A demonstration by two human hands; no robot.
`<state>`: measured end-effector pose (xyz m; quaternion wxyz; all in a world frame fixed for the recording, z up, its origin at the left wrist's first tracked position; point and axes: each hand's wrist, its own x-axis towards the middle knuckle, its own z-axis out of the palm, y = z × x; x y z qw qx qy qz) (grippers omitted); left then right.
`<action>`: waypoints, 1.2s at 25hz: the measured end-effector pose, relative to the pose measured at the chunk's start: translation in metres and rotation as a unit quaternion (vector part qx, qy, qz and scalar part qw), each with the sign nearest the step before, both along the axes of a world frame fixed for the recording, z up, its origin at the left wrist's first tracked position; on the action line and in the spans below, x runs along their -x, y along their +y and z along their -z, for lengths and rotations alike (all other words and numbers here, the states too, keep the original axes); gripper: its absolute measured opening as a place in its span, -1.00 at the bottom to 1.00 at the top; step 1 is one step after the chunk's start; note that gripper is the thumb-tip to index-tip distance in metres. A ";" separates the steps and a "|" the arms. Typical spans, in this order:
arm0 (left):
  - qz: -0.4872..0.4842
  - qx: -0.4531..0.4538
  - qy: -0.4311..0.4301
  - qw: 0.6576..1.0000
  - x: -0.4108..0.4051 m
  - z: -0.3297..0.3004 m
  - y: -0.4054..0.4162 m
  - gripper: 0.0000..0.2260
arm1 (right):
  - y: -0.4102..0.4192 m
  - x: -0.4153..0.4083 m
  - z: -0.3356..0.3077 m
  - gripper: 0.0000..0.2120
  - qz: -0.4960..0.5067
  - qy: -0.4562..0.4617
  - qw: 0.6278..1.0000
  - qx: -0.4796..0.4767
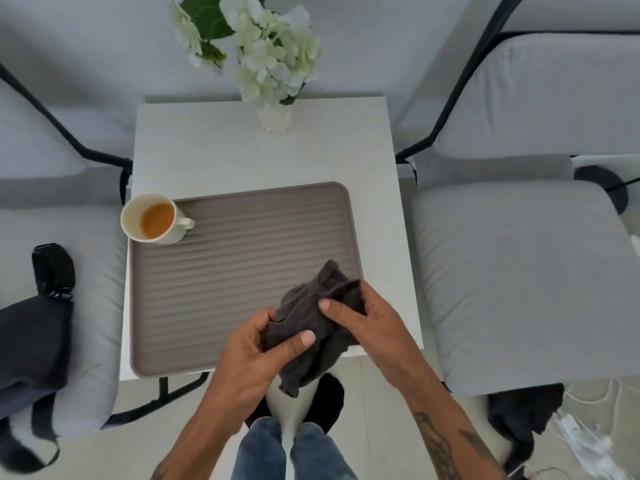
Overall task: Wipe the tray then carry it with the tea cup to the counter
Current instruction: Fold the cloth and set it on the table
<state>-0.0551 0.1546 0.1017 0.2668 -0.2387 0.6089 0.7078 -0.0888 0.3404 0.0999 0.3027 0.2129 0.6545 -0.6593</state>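
Two grey cushioned chairs flank the scene, one (62, 271) on the left with a dark bag (33, 341) lying on its seat, and the other (519, 278) on the right. Between them stands a small white desk (214, 157), and most of its near half is taken up by a grey-brown ribbed tray (242, 258) whose near edge runs along the desk's near edge. At the desk's far edge stands a pale vase (275, 119) holding white flowers (273, 53) with green leaves. A cream tea cup (154, 219) with amber tea in it sits at the tray's far left corner, by the desk's left edge, its handle pointing right over the tray. A dark grey cloth (311, 323), bunched and crumpled, hangs above the tray's near right corner and droops past the desk's near edge. The left hand (256, 355) has a closed grip on the cloth's lower part, thumb pressed over the fabric, and the right hand (367, 320) grips its upper right part, thumb on top. The right forearm bears dark tattoos.
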 end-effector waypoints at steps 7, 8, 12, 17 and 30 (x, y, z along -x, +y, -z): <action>0.045 0.015 0.047 0.998 0.015 -0.007 0.022 -0.76 | 0.056 0.000 -0.010 -0.65 -0.052 0.043 0.995 -0.080; 0.068 0.019 0.052 0.996 0.021 -0.008 0.028 -0.76 | 0.063 0.003 -0.013 -0.66 -0.062 0.044 0.993 -0.090; 0.134 0.094 0.122 0.979 0.068 -0.010 0.062 -0.79 | 0.096 0.043 -0.018 -0.52 -0.064 0.089 0.986 -0.127; 0.132 0.203 0.267 0.933 0.137 -0.002 0.107 -0.85 | 0.124 0.102 -0.023 -0.68 -0.017 0.256 0.937 -0.238; 0.548 0.510 0.383 0.541 0.063 0.129 0.141 -0.61 | 0.146 -0.001 0.131 -0.73 -0.309 0.312 0.798 -0.414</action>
